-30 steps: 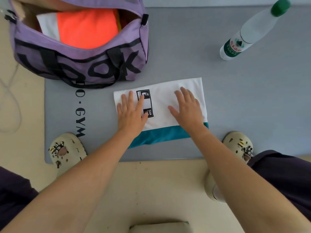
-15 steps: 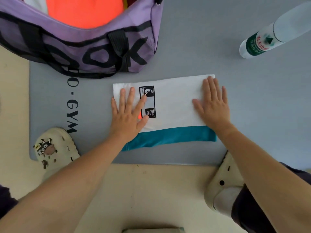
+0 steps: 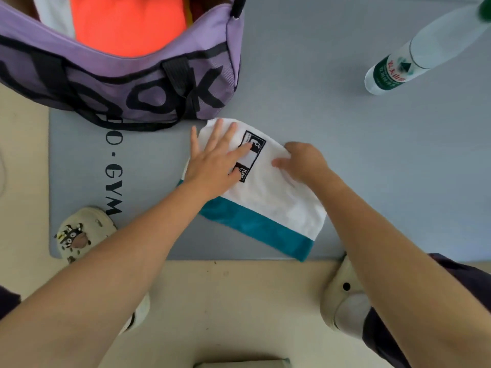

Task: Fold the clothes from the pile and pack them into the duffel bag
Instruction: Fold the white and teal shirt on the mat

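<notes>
You read: "GYM" on mat [image 3: 305, 75]; "OK" on bag [image 3: 148, 83]; "TEAM" on shirt [image 3: 276, 192] patch; bottle [image 3: 398, 67] label illegible.

Bright, even, soft light with only faint shadows. Wide-angle bending stretches the edges. Slight blur softens the whole view.

Grey mat [image 3: 332, 128] on a beige floor [image 3: 225, 301], black lettering "GYM" along its left side. On the mat: purple duffel bag [image 3: 148, 86] at the far left corner, partly overhanging onto the floor, zip open, orange and white clothes inside. Folded white shirt with a teal band [image 3: 271, 205] just in front of the bag, lying at an angle. Water bottle [image 3: 409, 59] far right, well apart. Two cream clogs [image 3: 82, 232] at the mat's near edge.
</notes>
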Motion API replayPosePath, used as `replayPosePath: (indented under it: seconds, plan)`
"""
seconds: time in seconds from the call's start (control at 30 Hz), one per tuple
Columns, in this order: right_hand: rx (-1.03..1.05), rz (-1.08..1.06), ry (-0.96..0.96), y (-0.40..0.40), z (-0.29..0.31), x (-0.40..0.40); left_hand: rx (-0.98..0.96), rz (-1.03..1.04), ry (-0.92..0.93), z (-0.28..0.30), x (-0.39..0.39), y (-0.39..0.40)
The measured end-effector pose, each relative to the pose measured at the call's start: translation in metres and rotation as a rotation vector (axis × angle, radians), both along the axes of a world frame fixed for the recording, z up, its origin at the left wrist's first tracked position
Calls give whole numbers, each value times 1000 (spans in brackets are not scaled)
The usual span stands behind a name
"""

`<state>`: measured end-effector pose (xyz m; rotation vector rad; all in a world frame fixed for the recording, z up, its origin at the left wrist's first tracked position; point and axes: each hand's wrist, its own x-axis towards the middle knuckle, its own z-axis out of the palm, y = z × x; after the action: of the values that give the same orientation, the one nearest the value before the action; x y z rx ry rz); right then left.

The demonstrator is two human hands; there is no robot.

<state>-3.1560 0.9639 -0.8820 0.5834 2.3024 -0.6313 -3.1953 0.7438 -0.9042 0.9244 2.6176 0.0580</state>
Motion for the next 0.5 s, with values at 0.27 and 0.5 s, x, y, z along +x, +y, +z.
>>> replayPosePath:
  seconds: [0.27,0.5]
  plan:
    - [-174,-588,-248,-1,0,130,142,-90,-139,25,34,69]
    - [-121,-683,78,6,4,133,234,1182,-303,28,103,2]
